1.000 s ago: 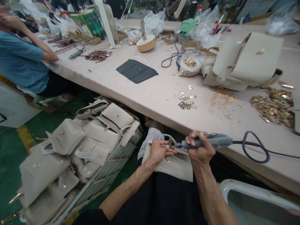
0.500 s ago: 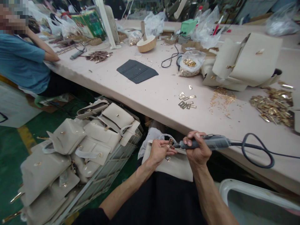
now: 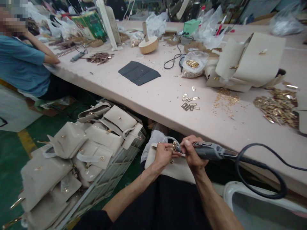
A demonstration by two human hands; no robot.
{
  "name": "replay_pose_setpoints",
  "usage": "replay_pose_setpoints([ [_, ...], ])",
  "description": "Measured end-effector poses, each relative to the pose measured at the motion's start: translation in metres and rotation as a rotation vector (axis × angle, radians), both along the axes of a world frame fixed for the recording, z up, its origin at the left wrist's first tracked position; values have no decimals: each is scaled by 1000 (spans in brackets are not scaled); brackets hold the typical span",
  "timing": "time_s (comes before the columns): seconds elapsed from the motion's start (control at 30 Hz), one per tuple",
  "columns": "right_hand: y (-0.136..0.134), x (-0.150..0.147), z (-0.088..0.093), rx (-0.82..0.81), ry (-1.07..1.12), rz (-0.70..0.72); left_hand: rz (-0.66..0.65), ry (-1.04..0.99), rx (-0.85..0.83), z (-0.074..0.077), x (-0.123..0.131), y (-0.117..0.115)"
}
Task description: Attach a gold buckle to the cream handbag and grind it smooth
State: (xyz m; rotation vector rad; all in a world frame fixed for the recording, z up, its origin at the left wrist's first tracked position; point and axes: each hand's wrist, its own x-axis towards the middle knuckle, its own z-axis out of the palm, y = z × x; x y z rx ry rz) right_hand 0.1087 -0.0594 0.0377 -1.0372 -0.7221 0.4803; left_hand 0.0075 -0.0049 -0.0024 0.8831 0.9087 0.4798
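Observation:
A cream handbag (image 3: 181,169) rests on my lap below the table edge. My left hand (image 3: 165,155) pinches a small gold clasp (image 3: 175,146) at the top of the bag. In my right hand (image 3: 193,152) is a grey electric screwdriver (image 3: 209,150), held nearly level with its tip toward the clasp. My right fingers hide the tip, so I cannot tell if it touches. A gold lock fitting (image 3: 171,161) shows on the bag's front, just under my left fingers.
On the table (image 3: 155,95) lie gold rectangular plates (image 3: 190,103), tiny screws (image 3: 225,99), a heap of gold hardware (image 3: 275,107) and another cream bag (image 3: 261,60). A crate (image 3: 115,179) piled with cream handbags (image 3: 96,140) stands at left. A co-worker (image 3: 22,64) sits beyond. The screwdriver cord (image 3: 261,166) loops at right.
The screwdriver has swung so its rear end sits slightly lower and nearer me, and its cord loop has dropped. My right hand has shifted a little left, closer to my left hand.

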Motion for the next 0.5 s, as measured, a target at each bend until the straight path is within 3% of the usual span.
replay_pose_setpoints([
  [0.37,-1,9,10,-120,-211,120,37,21,43,-7,2,-5],
  [0.5,-11,16,24,-43,-33,228,60,-23,-13,-10,4,-12],
])
